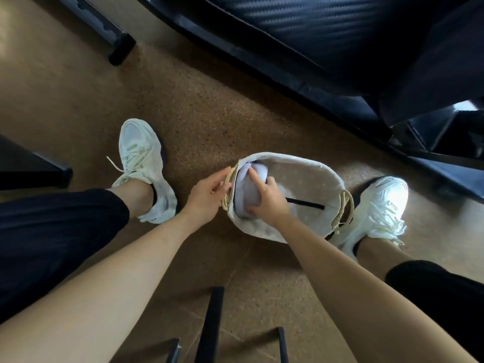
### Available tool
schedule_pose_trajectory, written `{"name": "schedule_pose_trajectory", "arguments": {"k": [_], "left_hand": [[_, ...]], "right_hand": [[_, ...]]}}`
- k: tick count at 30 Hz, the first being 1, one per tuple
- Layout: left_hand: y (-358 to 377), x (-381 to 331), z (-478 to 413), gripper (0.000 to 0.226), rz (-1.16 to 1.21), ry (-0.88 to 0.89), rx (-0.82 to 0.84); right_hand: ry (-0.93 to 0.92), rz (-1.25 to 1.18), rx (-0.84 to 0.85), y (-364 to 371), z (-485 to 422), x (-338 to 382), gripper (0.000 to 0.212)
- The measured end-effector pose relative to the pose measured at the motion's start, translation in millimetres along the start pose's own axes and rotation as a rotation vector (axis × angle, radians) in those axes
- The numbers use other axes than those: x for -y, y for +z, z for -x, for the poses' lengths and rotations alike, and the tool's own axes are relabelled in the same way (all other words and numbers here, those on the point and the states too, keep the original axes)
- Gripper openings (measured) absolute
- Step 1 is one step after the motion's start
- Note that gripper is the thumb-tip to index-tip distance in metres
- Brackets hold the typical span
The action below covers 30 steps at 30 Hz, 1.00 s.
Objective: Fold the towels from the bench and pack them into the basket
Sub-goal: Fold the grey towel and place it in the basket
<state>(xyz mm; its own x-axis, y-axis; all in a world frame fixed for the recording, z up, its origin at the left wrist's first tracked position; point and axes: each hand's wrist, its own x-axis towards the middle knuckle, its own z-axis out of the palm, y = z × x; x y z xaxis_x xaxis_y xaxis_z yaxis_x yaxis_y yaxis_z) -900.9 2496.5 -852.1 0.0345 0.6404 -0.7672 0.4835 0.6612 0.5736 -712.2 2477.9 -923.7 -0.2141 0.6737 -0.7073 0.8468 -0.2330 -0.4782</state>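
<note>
A white fabric-lined basket [306, 176] with rope handles stands on the floor between my feet. Inside it, against the left wall, sits a folded pale lilac towel [245, 196]. My right hand [269, 200] is down in the basket with fingers and thumb curled around the towel. My left hand [208, 192] holds the basket's left rope handle [228, 179] and rim from outside, fingers bent on it. A dark strip shows on the basket's bottom to the right of the towel.
The dark padded bench [327, 35] runs across the top right. My white sneakers [142, 163] flank the basket on a brown cork-like floor [199, 108]. Black metal legs [212, 323] stand near the bottom edge and at the upper left.
</note>
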Motion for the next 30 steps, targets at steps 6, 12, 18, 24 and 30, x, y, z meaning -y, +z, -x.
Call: {"name": "schedule_pose_trajectory", "arguments": {"k": [6,12,18,24,30], "left_hand": [[-1,2,-1,0.050,0.031,-0.002,0.022],[-2,0,0,0.051,0.025,-0.011,0.029],[-1,-10,10,0.051,-0.049,0.007,0.024],[-2,-38,40,0.037,-0.220,-0.006,-0.040],[-9,-79,79,0.028,-0.368,0.008,-0.068]], "right_hand": [[0.029,0.426,-0.218,5,0,7,0.104],[0.035,0.500,-0.179,-1,-3,0,0.107],[-0.046,0.403,-0.136,-17,19,-8,0.102],[-0.039,0.290,-0.139,-59,71,-3,0.049],[-0.028,0.172,-0.180,-127,146,27,0.022]]}}
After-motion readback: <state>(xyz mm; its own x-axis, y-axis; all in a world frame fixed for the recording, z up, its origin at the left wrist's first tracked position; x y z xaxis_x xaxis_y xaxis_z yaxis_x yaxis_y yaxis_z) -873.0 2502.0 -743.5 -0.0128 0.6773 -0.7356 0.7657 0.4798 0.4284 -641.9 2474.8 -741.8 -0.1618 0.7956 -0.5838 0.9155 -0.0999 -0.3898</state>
